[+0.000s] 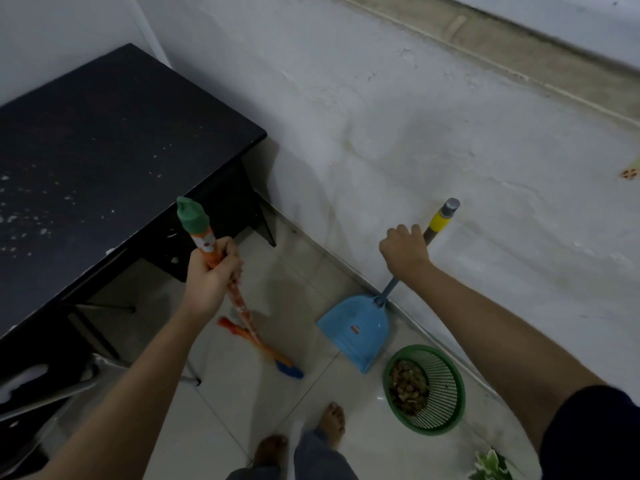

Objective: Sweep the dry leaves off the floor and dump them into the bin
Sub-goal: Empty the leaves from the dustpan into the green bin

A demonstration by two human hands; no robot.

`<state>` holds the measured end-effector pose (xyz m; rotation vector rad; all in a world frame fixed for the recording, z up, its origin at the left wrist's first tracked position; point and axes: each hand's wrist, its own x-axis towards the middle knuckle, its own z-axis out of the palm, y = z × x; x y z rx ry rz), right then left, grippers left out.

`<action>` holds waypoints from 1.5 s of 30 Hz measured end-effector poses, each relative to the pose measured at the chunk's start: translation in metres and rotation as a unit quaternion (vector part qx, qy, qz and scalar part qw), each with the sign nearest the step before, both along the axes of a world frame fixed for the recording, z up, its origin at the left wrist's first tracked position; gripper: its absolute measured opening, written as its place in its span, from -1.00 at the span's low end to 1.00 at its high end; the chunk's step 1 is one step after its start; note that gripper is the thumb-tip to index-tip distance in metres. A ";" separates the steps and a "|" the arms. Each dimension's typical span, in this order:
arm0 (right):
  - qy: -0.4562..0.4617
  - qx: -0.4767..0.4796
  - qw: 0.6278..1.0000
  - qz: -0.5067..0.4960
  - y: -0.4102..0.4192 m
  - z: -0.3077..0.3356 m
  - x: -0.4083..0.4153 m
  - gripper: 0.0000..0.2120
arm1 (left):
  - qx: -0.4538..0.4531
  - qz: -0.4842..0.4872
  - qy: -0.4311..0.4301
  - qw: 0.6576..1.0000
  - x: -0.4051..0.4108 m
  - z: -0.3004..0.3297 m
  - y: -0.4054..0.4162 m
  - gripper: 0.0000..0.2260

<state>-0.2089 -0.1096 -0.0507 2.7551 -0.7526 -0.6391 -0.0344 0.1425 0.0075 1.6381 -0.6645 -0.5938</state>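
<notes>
I see the dry leaves (408,384) lying as a brown heap inside the green bin (446,407), a low slatted basket that sits on the tiled floor (242,393) close to the white wall (415,133). I can make out no loose leaves on the tiles around it. Just beside the bin, nearer the wall, the blue dustpan (356,329) rests with its scoop on the floor and its long handle (440,220) rising toward the wall, yellow band and grey cap at the top. My right hand (403,251) is wrapped around that handle just below the yellow band, fingers curled tight on it. My left hand (211,275) grips the orange patterned stick of the broom (242,310) a little under its green cap; the broom head, orange with a blue edge, touches the tiles left of the dustpan and looks blurred. A black table (104,140) stands to the left against the wall. My bare feet (332,422) show at the bottom edge, and a bit of green plant (490,464) sits in the lower right corner.
</notes>
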 end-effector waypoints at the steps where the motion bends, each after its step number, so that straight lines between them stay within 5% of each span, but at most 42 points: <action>1: -0.039 0.045 0.998 -0.009 0.012 0.000 0.002 -0.75 | -0.001 -0.002 0.001 1.000 -0.002 0.001 0.000 -0.66; 4: -0.158 0.197 0.967 -0.026 0.057 -0.003 0.012 -0.75 | 0.005 -0.012 -0.008 1.000 -0.009 0.003 -0.003 -0.73; 12: -0.322 0.511 0.789 -0.108 0.154 0.004 0.035 -0.45 | 0.026 -0.113 -0.016 0.993 -0.028 0.021 -0.042 -0.67; 16: -0.400 0.502 0.748 -0.170 0.156 0.017 0.040 -0.84 | 0.017 -0.148 -0.023 0.989 -0.037 0.037 -0.071 -0.63; 27: -0.425 0.453 0.748 -0.233 0.097 0.029 0.043 -0.79 | 0.005 -0.326 0.123 0.937 -0.007 0.046 -0.143 -0.75; 34: -0.424 0.456 0.708 -0.333 0.065 0.011 0.083 -0.76 | 0.051 -0.371 -0.155 0.914 0.032 0.022 -0.183 -0.80; 45: -0.383 0.393 0.702 -0.454 -0.003 -0.019 0.118 -0.74 | 0.160 -0.444 -0.128 0.872 0.051 -0.003 -0.276 -0.86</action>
